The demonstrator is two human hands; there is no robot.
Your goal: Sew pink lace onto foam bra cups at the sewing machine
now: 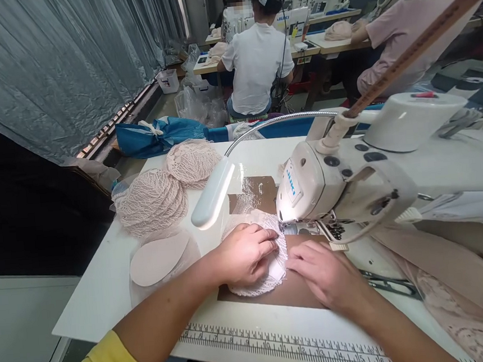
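Note:
A pale lace cup piece (259,286) lies on the brown plate under the head of the white sewing machine (304,189), its edge close to the needle area. My left hand (245,254) rests on top of the lace, fingers bent and pressed together on it. At the piece's right edge, my right hand (321,270) has its thumb and fingers closed on the rim. A small white patch shows on the lace between the hands. The needle and presser foot are too small and partly hidden to make out.
Two stacks of lace pieces (152,203) and a smooth beige oval pad (159,259) lie at left. A lamp (211,197) hangs low over the table. A ruler strip (281,343) runs along the front edge. Black scissors (390,283) and beige fabric (459,308) lie right. Co-workers sit beyond.

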